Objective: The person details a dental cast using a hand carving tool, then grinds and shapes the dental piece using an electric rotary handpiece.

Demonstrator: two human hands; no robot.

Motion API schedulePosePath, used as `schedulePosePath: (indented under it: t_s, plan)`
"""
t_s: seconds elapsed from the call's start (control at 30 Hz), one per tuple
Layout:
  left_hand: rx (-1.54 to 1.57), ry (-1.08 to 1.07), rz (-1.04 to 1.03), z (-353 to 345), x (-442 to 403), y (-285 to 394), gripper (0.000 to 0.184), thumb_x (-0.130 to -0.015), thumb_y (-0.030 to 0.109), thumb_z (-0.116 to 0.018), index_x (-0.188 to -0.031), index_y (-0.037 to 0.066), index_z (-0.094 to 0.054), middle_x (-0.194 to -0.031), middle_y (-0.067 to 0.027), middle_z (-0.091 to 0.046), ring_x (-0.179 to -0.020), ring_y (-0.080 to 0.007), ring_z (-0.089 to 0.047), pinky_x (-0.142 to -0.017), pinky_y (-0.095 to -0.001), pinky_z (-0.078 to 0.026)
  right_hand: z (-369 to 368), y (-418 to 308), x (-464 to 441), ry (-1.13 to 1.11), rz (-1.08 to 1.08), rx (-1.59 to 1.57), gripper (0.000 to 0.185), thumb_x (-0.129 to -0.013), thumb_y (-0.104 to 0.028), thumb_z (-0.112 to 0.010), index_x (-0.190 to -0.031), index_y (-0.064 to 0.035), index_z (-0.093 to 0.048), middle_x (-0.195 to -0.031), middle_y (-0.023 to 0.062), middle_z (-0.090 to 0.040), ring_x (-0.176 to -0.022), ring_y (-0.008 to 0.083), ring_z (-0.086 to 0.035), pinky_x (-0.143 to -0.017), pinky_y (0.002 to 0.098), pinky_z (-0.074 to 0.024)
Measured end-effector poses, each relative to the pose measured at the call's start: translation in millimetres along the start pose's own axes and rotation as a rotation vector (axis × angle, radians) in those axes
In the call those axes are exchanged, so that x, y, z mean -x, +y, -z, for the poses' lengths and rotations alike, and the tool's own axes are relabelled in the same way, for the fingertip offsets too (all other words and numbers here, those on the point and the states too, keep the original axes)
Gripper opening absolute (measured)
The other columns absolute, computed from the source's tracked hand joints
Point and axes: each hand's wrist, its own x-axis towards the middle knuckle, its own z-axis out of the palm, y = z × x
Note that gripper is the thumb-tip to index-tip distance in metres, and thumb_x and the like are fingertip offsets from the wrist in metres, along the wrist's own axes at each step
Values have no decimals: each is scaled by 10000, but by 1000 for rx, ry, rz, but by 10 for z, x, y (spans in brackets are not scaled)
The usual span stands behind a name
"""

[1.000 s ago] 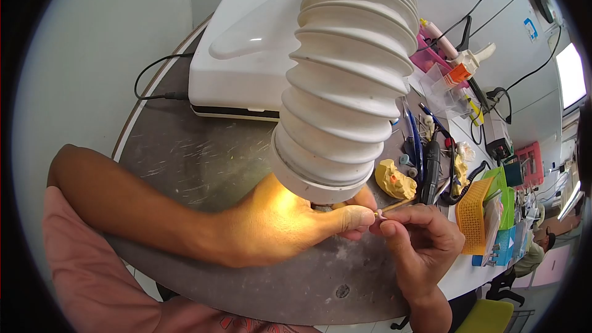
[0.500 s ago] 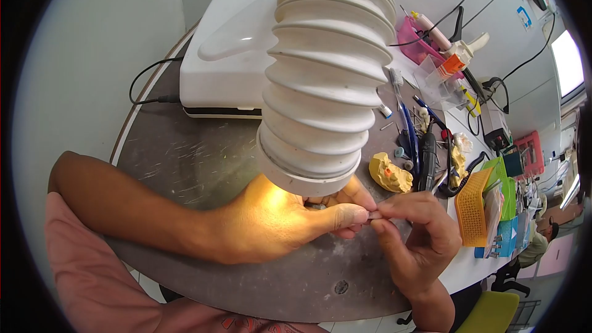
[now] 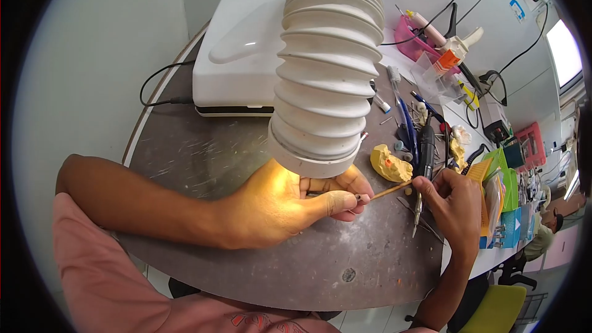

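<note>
Below the hose, my left hand is closed, with a small piece pinched between thumb and fingers. The piece looks pale and dark; its exact kind is too small to make out. To the right, my right hand grips the far end of a thin wooden stick between thumb and fingers. The stick slants down to the left, and its other end meets the left fingertips at the small piece. A yellow plaster dental model lies just beyond the stick.
A white ribbed hose hangs over the left hand, beside a white machine. A black handpiece, a toothbrush and small tools crowd the grey table. Baskets stand at right; a person sits farther off.
My right hand has moved right, away from the left fingertips, and the wooden stick now shows between the hands. My left hand keeps its pinch. The whole view has shifted slightly.
</note>
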Motion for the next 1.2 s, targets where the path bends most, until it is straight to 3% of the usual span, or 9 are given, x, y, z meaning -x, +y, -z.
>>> schedulePosePath:
  t_s: [0.47,0.53,0.6,0.67,0.8,0.83,0.93,1.03,1.2]
  plan:
    - [-5,-8,-3,-4,-3,-7,270,-983,95,-649,-1223,-21,-606,-963,-41,-670,-896,-86,-614,-819,-254,-524,-86,222,-80,-45,-95,-429,347,-909,-230,-714,-668,-16,-587,-587,-43,-494,-551,35,-390,-481,280,-292]
    - [27,-3,-6,6,0,-12,256,-982,92,-648,-1209,-19,-608,-956,-40,-667,-889,-87,-613,-814,-255,-525,-51,221,-49,113,-123,-727,315,-938,-214,-681,-706,-20,-594,-675,-44,-552,-602,16,-395,-485,278,-277]
    - [10,-39,-4,24,11,5,250,-1003,41,-605,-1237,-45,-594,-1081,-118,-665,-1008,-156,-652,-906,-303,-577,-15,312,-3,117,-65,-676,293,-1000,-320,-597,-889,-51,-628,-695,-51,-497,-564,17,-393,-498,222,-296]
    - [8,-36,-32,43,7,-36,245,-1002,40,-606,-1234,-37,-592,-1082,-114,-664,-1006,-155,-652,-900,-299,-575,-1,206,67,105,4,-1476,305,-1011,-346,-597,-1006,-45,-551,-719,-41,-426,-537,43,-341,-481,227,-304]
    - [-5,-19,-74,75,-10,-72,228,-999,32,-609,-1221,-20,-594,-1086,-100,-661,-1003,-152,-653,-879,-286,-572,-56,-113,94,-352,324,-1737,338,-950,-290,-706,-921,-89,-436,-707,-24,-361,-532,58,-302,-462,237,-293]
    - [-5,-16,-75,73,-9,-83,228,-999,32,-609,-1221,-20,-594,-1086,-100,-661,-1003,-152,-653,-879,-286,-572,-63,-251,159,-187,191,-1623,390,-853,-304,-803,-840,-73,-489,-627,-28,-416,-501,77,-387,-420,238,-304]
    - [64,32,-78,68,-16,-89,211,-998,34,-613,-1202,-18,-602,-1091,-93,-660,-998,-139,-652,-870,-274,-566,-153,-341,220,-138,344,-1344,321,-888,-306,-753,-848,-43,-574,-736,72,-612,-662,179,-645,-589,229,-490]
    - [-32,52,-31,59,-28,-5,205,-999,43,-616,-1195,-19,-607,-1084,-84,-664,-991,-126,-650,-875,-269,-563,-219,-425,221,-162,532,-1145,424,-976,-422,-601,-1079,-11,-575,-814,139,-565,-708,229,-643,-625,295,-553]
    - [-37,70,-95,57,-9,-54,229,-990,55,-638,-1202,-28,-616,-1075,-88,-686,-981,-120,-655,-860,-263,-564,-388,-367,314,-31,663,-1035,326,-982,-319,-607,-1095,-31,-506,-845,141,-583,-763,217,-652,-733,357,-569]
